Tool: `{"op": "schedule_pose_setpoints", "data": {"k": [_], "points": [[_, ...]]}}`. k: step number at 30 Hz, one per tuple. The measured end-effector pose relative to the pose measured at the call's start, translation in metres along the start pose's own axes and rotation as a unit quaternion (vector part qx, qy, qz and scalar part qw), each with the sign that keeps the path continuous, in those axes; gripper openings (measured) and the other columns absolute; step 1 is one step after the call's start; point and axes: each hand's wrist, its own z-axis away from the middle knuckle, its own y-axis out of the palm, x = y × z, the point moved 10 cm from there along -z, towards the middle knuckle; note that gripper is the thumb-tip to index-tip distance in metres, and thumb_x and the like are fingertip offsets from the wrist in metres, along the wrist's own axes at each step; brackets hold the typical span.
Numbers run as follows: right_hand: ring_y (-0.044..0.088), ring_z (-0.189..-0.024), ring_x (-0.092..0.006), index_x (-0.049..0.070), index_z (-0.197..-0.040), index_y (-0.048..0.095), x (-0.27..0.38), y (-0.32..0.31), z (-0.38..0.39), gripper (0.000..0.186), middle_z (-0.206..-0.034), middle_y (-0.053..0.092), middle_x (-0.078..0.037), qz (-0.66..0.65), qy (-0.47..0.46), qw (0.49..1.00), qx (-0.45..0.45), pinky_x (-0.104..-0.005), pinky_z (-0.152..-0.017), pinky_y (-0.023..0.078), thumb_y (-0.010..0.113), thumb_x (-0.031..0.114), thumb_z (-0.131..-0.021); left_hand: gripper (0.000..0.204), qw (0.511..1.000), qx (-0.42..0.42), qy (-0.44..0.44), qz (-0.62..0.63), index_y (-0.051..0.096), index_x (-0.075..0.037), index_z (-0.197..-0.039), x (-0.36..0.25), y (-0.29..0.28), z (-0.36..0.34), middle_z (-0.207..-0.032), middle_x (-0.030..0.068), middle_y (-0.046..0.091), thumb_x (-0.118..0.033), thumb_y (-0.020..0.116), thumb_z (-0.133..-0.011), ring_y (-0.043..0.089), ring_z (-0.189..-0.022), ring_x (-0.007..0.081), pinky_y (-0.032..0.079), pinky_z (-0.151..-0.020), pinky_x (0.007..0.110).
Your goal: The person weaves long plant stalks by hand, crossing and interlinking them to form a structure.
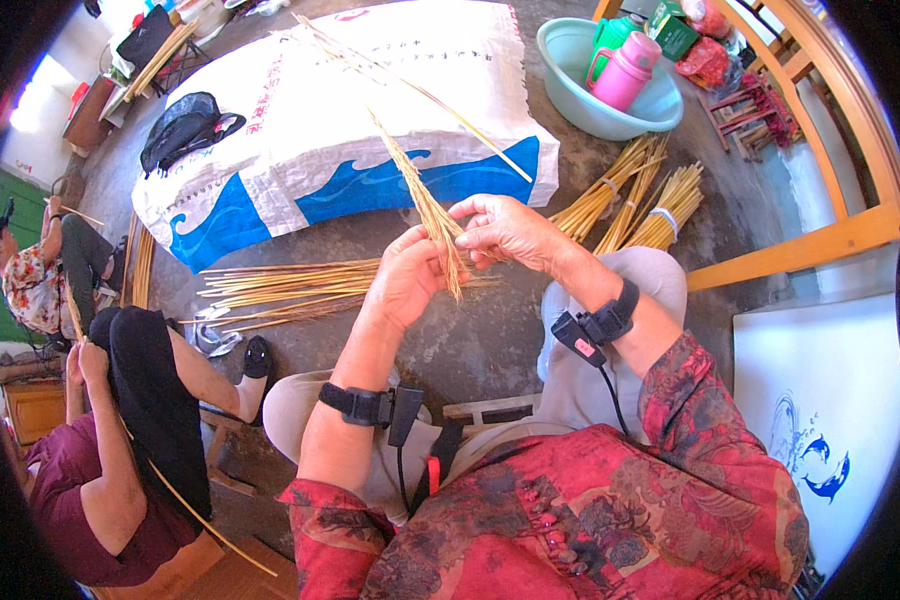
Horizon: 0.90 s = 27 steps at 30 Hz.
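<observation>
Above my lap I hold a narrow, tapering straw plait point(423, 200) with many short frayed ends along it. Its thin tip points up and away, and its wider, bristly end hangs down between my hands. My left hand point(407, 275) is closed around the left side of that lower end. From the right, my right hand point(505, 235) pinches the same part, thumb and fingers bent together against the straw. Just beyond my knees, a spread of long loose straw stalks point(290, 283) lies on the floor, partly hidden by my left forearm.
A large white and blue woven sack point(400, 100) lies ahead, with single stalks and a black plastic bag point(188, 128) on it. Tied straw bundles point(670, 205) and a basin point(560, 85) with a pink flask point(627, 72) are right. Two people work straw at left.
</observation>
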Motion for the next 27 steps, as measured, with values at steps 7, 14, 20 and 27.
{"op": "schedule_pose_setpoints", "data": {"k": [7,14,20,27], "points": [[0.053,-0.062,-0.0094,-0.003,-0.112,0.042,0.0,0.003,0.002,0.043,-0.074,0.052,-0.003,0.054,0.0,0.998,0.018,-0.0213,-0.055,0.047,0.06,0.007,-0.074,0.018,0.998,-0.039,-0.019,-0.039,0.052,-0.003,-0.097,0.01,-0.006,-0.007,-0.086,0.0062,0.059,-0.011,0.054,-0.08,0.059,-0.073,0.0161,0.05,-0.064,0.032],[0.054,-0.061,-0.0097,-0.002,-0.113,0.041,0.0,0.006,0.007,0.044,-0.074,0.053,-0.003,0.045,0.011,0.999,0.021,-0.0219,-0.055,0.047,0.06,0.007,-0.075,0.011,0.998,-0.051,0.01,-0.039,0.055,-0.004,-0.089,0.01,-0.015,-0.013,-0.081,0.0047,0.059,-0.009,0.053,-0.08,0.059,-0.071,0.0147,0.049,-0.064,0.028],[0.054,-0.058,-0.01,-0.002,-0.111,0.042,-0.008,-0.008,0.016,0.043,-0.073,0.055,-0.004,0.013,0.027,1.0,-0.003,-0.0242,-0.053,0.048,0.06,0.011,-0.074,0.007,0.995,-0.077,0.04,-0.043,0.055,-0.006,-0.085,0.002,-0.021,-0.014,-0.071,0.0013,0.055,-0.01,0.054,-0.08,0.055,-0.063,0.0112,0.048,-0.056,0.027],[0.054,-0.059,-0.0091,-0.002,-0.111,0.043,-0.003,-0.017,0.022,0.042,-0.078,0.057,-0.004,0.025,0.008,0.999,-0.025,-0.0225,-0.053,0.048,0.059,0.014,-0.075,0.009,0.996,-0.08,0.027,-0.036,0.054,-0.006,-0.087,0.007,-0.02,-0.019,-0.072,0.0006,0.054,-0.012,0.055,-0.08,0.053,-0.063,0.0102,0.048,-0.054,0.028]]}}
